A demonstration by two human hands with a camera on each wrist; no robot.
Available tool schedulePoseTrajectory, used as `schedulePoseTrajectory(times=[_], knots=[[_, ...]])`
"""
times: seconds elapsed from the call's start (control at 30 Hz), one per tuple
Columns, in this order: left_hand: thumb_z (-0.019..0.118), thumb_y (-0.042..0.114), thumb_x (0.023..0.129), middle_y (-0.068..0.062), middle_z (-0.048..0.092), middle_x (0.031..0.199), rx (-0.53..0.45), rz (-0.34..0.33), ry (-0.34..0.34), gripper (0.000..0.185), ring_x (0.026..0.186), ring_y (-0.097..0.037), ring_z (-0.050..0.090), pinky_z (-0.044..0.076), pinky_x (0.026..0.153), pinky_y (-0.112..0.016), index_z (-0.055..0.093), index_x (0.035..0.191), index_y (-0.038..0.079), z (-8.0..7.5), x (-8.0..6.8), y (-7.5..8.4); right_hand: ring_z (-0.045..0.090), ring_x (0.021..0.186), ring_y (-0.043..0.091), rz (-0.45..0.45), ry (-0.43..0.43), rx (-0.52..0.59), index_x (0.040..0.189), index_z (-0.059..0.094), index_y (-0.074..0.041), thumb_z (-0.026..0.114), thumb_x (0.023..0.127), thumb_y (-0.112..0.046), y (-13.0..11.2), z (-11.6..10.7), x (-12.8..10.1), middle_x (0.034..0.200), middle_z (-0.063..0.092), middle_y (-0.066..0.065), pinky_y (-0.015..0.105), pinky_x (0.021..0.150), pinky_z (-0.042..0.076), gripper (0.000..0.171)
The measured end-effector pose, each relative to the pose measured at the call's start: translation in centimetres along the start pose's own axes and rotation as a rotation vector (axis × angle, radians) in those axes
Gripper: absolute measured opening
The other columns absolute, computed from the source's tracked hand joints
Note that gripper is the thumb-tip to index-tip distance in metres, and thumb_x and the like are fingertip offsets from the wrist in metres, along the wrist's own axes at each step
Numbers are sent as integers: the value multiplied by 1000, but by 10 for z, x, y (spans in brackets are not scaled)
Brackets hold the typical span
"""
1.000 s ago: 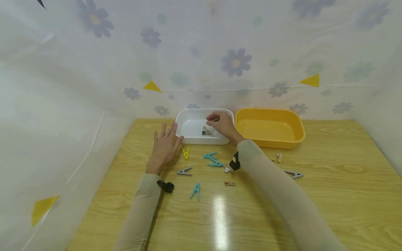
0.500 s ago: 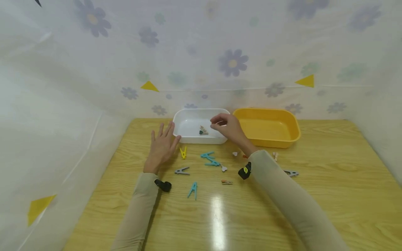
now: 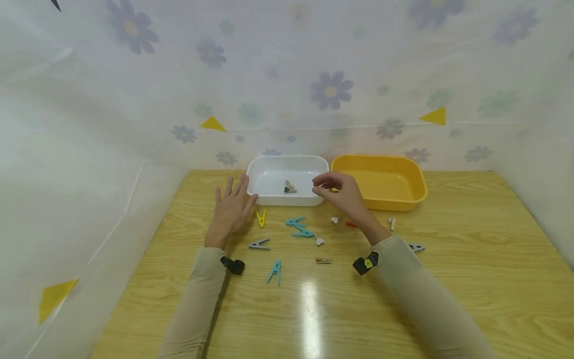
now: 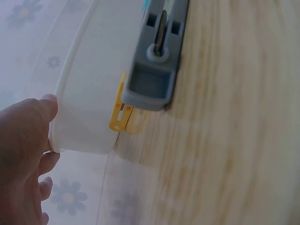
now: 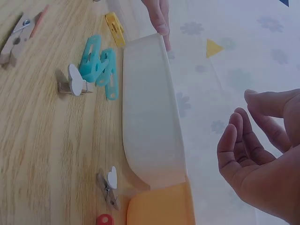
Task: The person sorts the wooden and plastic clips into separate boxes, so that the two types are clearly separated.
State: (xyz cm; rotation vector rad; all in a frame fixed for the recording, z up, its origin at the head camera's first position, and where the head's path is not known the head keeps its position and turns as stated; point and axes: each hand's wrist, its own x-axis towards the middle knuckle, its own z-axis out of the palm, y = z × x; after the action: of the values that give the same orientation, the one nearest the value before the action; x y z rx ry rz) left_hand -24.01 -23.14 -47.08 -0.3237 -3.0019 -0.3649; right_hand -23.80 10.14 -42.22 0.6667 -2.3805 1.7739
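My left hand [image 3: 229, 213] rests with spread fingers against the left end of the white plastic bin [image 3: 287, 201], touching its rim. Two clothespins [image 3: 290, 187], one with a dark green heart, lie inside that bin. Above the place where the white and yellow bins meet, my right hand [image 3: 343, 195] hovers with loosely bent fingers. Nothing shows between its thumb and fingertips [image 5: 226, 136] in the right wrist view. A yellow clothespin [image 3: 261, 218] lies just in front of the white bin, near my left thumb. A grey clothespin [image 4: 152, 70] looms close to the left wrist camera.
The yellow bin [image 3: 394, 204] stands right of the white one, against a flowered curtain. Teal clothespins [image 3: 296, 222], grey clothespins [image 3: 259, 244], wooden clothespins [image 3: 323, 261] and a white-heart clothespin [image 5: 111, 180] are scattered on the wooden table [image 3: 224, 309]. A red-ended piece [image 5: 105, 219] lies near the yellow bin.
My right hand has drawn back to the right, from over the white bin to the gap between the bins. My left hand stays at the white bin's end.
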Motion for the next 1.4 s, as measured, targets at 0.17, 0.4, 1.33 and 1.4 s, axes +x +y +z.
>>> schedulePoseTrajectory(times=[0.17, 0.4, 1.33, 1.4], knots=[[19, 58, 109, -7, 14, 171, -1, 0, -3, 74, 157, -33, -2, 1, 120, -69, 10, 166, 10, 1, 0, -1, 69, 95, 24, -15, 33, 4, 110, 74, 0, 75, 95, -9, -2, -8, -14, 107, 73, 14, 29, 87, 57, 18], [21, 57, 110, -6, 13, 171, -6, 3, 3, 74, 157, -35, 0, 0, 119, -70, 12, 166, 9, 0, 0, -5, 68, 94, 18, 36, 48, 50, 111, 73, 0, 75, 95, -11, -4, -17, -34, 108, 73, 16, 20, 78, 57, 20], [19, 58, 109, -7, 12, 172, -32, -9, 5, 75, 157, -32, -5, -10, 120, -64, 9, 166, 11, -2, -2, -10, 70, 94, 19, 133, -63, 40, 111, 74, -4, 76, 95, -11, 0, -21, -95, 105, 75, 12, 28, 80, 60, 17], [19, 59, 109, -7, 12, 172, -32, -11, 1, 75, 157, -31, -6, -11, 120, -64, 9, 166, 11, -3, -2, -10, 69, 93, 20, 143, -88, 40, 110, 74, -4, 76, 95, -11, 2, -20, -98, 104, 75, 12, 29, 78, 60, 17]])
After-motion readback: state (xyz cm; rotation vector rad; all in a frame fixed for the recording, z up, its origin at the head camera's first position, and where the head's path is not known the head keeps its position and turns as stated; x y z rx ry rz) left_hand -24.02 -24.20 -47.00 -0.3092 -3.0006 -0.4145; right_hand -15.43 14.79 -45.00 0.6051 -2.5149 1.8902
